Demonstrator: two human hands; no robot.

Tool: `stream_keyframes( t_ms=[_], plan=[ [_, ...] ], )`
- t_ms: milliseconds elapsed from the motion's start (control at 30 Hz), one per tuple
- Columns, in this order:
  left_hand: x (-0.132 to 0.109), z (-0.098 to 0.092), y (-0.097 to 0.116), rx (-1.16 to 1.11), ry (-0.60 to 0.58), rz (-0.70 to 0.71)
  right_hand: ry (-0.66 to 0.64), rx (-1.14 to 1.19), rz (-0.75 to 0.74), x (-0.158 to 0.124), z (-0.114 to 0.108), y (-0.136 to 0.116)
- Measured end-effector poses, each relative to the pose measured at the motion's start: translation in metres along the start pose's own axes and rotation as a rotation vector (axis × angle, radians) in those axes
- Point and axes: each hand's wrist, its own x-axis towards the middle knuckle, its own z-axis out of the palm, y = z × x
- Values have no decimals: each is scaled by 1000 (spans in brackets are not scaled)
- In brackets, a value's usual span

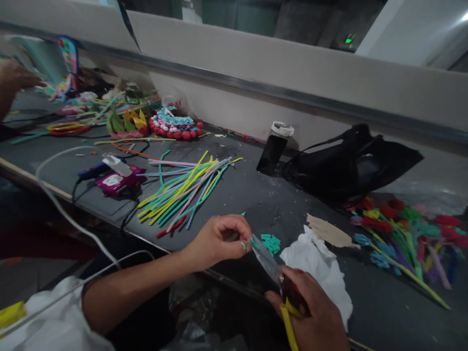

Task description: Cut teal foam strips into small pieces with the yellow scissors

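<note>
My left hand (219, 241) is closed in a pinch on a small teal piece (244, 245) at the front edge of the dark worktable (256, 195). My right hand (310, 312) is wrapped round scissors with yellow and red handles (290, 312); their blades (266, 258) point up-left and meet the pinched piece. A small heap of cut teal bits (271, 242) lies just behind the blades. A crumpled white plastic bag (316, 263) sits right of the scissors.
A fan of yellow, teal and pink stems (183, 190) lies centre-left, beside a purple glue gun (117, 181) with cables. Finished craft flowers (402, 234) lie at right, a black bag (351, 163) and bottle (274, 148) behind. Another person's hand (14, 80) works far left.
</note>
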Motion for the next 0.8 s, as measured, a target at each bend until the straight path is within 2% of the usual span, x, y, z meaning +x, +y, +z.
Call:
stream_keyframes(
  t_ms=[333, 800],
  plan=[
    [0, 3, -2, -31, -14, -20, -8, -48, 9, -2, -2, -1],
    [1, -3, -2, 22, -77, 17, -18, -88, -81, -5, -4, 5]
  ],
)
